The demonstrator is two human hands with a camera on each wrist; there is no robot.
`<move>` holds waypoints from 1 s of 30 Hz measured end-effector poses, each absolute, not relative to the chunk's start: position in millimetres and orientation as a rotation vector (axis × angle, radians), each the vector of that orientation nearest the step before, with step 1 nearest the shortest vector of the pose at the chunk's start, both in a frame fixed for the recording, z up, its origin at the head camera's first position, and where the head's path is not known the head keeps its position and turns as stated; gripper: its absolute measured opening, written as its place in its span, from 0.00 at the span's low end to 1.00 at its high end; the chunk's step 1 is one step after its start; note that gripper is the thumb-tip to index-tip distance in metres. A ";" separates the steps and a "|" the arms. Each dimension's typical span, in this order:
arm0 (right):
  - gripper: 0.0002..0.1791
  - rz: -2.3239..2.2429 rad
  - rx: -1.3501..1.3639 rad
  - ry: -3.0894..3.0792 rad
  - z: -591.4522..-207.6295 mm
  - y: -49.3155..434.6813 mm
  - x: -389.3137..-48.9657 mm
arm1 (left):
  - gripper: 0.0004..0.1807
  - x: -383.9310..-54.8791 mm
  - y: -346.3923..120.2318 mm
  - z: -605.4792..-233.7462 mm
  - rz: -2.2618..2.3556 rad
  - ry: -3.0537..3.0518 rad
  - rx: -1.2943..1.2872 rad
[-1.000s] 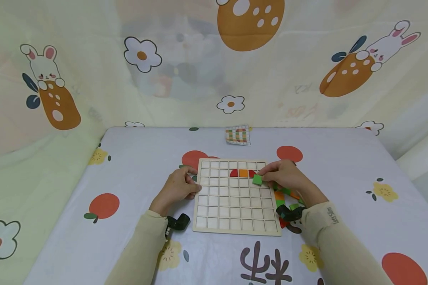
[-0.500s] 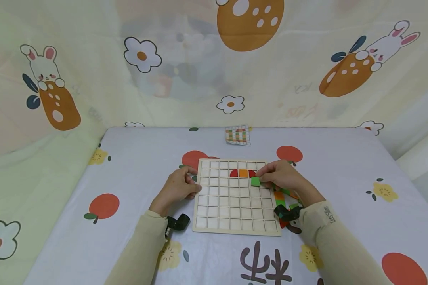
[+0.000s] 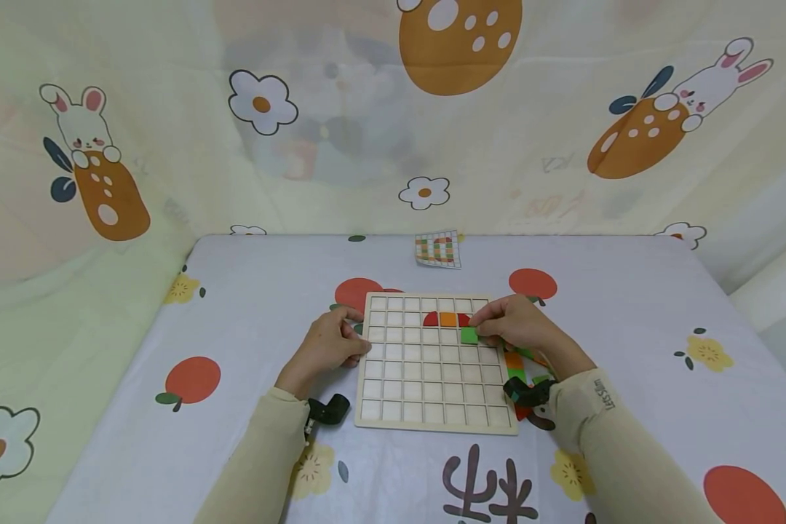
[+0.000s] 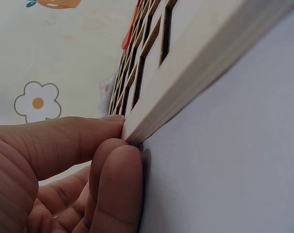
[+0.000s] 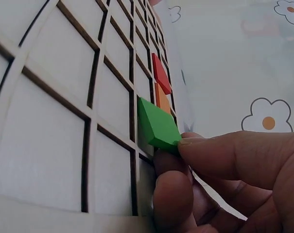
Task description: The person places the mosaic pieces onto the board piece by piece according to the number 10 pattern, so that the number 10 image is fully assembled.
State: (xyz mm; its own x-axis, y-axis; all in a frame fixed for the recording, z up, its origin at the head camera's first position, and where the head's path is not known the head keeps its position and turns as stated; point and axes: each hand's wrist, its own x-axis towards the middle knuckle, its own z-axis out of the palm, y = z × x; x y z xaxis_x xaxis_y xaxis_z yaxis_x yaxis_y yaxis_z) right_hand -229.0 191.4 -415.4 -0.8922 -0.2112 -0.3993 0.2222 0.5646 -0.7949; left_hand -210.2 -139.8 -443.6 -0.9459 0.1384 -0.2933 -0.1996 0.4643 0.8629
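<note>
A light wooden grid board (image 3: 413,372) with square cells lies on the tablecloth. My left hand (image 3: 324,340) holds its left edge; in the left wrist view the fingertips (image 4: 121,167) are right at the rim. My right hand (image 3: 520,322) pinches a green square tile (image 3: 469,335) by its right side, over a cell in the third row from the back. In the right wrist view this tile is tilted, with one corner toward the grid. Just behind it, an orange square (image 3: 448,319) sits between two red rounded pieces (image 3: 431,319), the right one partly hidden by my fingers.
Loose orange, green and red pieces (image 3: 514,364) lie along the board's right side, partly under my right wrist. A small card (image 3: 437,249) with a coloured grid pattern lies at the table's back edge, before a printed cloth backdrop (image 3: 340,109).
My right hand has shifted slightly left and toward me with the green tile, which has turned more square to the grid. My left hand stays at the board's edge.
</note>
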 end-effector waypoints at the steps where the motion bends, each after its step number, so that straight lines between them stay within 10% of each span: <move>1: 0.10 -1.284 0.013 2.345 -415.1 190.8 -228.6 | 0.25 -210.2 -139.6 -444.0 1.473 2.397 -0.047; 30: 0.23 -1.228 -0.135 2.320 -418.3 151.9 -244.1 | 0.26 -209.8 -140.4 -442.8 1.481 2.385 -0.053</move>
